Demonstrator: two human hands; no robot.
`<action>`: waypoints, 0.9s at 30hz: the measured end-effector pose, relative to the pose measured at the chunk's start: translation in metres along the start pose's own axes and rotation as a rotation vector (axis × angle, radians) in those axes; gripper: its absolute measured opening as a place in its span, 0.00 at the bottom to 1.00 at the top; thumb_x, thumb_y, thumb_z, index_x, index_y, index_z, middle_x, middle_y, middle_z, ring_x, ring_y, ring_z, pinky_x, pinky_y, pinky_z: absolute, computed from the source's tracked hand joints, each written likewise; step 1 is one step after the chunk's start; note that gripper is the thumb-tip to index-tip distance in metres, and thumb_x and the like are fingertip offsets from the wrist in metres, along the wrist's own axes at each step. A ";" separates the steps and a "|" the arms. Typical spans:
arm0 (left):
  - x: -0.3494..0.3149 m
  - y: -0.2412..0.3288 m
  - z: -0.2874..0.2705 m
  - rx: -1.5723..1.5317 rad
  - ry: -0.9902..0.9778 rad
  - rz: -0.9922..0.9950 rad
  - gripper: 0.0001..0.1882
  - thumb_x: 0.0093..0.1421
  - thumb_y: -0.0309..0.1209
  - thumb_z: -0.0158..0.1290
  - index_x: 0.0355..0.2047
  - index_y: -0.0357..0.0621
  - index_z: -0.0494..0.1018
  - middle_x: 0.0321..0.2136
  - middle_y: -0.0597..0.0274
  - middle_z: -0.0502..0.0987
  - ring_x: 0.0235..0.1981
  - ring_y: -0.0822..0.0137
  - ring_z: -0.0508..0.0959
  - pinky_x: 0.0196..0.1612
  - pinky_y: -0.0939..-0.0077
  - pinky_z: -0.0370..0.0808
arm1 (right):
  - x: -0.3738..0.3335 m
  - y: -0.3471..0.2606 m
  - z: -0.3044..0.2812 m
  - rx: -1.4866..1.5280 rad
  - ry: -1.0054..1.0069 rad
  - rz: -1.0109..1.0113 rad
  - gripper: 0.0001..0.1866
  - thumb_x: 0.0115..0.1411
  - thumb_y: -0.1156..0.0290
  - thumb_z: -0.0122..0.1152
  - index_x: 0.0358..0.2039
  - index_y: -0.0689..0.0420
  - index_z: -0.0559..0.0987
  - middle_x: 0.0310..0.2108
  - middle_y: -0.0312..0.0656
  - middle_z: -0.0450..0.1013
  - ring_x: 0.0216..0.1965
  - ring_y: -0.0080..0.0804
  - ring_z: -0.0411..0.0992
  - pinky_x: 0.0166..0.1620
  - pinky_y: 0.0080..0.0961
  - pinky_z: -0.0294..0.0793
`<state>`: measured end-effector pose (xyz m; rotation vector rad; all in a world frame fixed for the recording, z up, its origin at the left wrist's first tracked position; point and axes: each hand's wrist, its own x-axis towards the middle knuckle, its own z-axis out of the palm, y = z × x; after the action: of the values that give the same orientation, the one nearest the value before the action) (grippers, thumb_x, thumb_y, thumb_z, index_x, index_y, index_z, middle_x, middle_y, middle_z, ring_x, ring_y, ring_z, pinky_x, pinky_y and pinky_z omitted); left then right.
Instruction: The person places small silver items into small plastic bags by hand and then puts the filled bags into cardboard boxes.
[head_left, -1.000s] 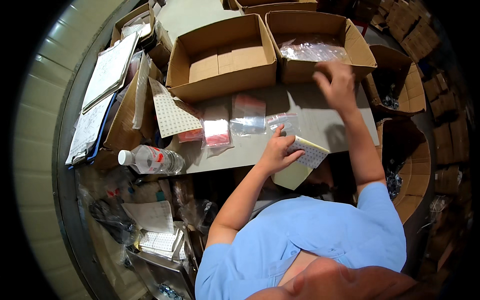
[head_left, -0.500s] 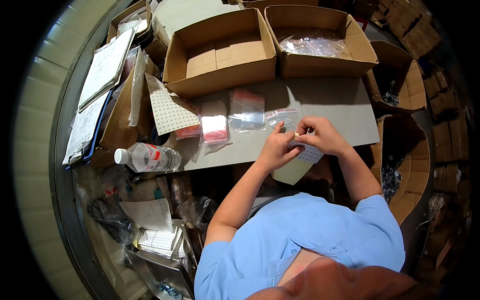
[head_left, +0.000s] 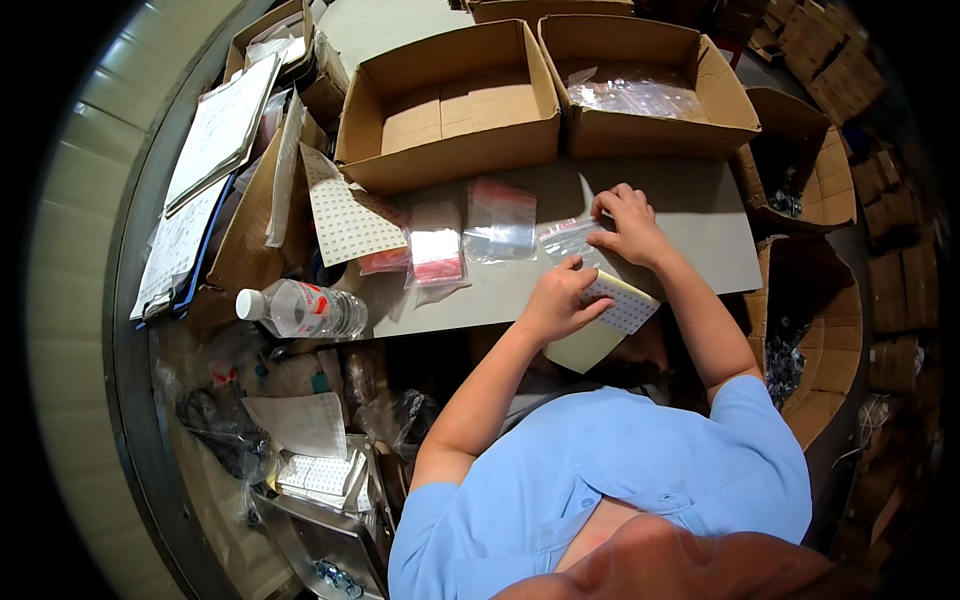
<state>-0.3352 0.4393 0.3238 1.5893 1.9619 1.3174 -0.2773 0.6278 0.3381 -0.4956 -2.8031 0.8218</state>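
Note:
My left hand (head_left: 556,304) is closed on a sheet of small printed stickers (head_left: 632,304), which hangs over the table's front edge with its pale yellowish backing folded below. Just beyond it, my right hand (head_left: 634,230) rests at a small clear zip bag (head_left: 566,238) lying on the table. Its thumb and fingers are apart, the thumb at the bag's right side. Whether a sticker sits under the fingertips is too small to tell. Left of that bag lie more clear zip bags (head_left: 502,226) and a stack of bags with red bands (head_left: 436,248).
An open cardboard box (head_left: 450,142) and another box (head_left: 660,134) holding clear bags line the table's back. A second sticker sheet (head_left: 352,214), a plastic bottle (head_left: 308,308) and clipboards (head_left: 220,130) are at left. Boxes with dark bagged items (head_left: 815,330) stand at right.
My right hand has left the sticker sheet and moved up and away to the clear zip bag, its fingers spreading. My left hand still holds the sheet, now more exposed.

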 end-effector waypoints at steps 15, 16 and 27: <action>0.002 -0.003 0.000 0.059 0.004 0.053 0.18 0.48 0.34 0.66 0.22 0.38 0.67 0.23 0.46 0.73 0.45 0.37 0.71 0.49 0.54 0.71 | 0.093 0.025 -0.109 0.297 0.661 -0.021 0.12 0.52 0.74 0.66 0.37 0.58 0.76 0.28 0.38 0.75 0.31 0.26 0.74 0.38 0.23 0.73; 0.003 -0.004 -0.001 0.060 0.006 0.053 0.18 0.48 0.34 0.66 0.22 0.38 0.67 0.23 0.46 0.73 0.45 0.37 0.71 0.49 0.54 0.71 | 0.098 0.025 -0.113 0.203 0.714 0.029 0.12 0.51 0.73 0.66 0.37 0.57 0.76 0.28 0.38 0.76 0.31 0.30 0.75 0.39 0.26 0.74; 0.001 -0.005 0.001 -0.086 -0.025 0.183 0.16 0.48 0.32 0.64 0.23 0.39 0.67 0.23 0.50 0.73 0.31 0.47 0.75 0.36 0.59 0.74 | 0.037 -0.031 -0.012 -0.040 -0.093 -0.267 0.13 0.50 0.61 0.68 0.31 0.55 0.79 0.41 0.44 0.70 0.45 0.47 0.69 0.48 0.39 0.70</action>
<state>-0.3381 0.4407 0.3198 1.7690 1.7554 1.4212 -0.3170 0.6230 0.3676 -0.0850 -2.8877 0.7503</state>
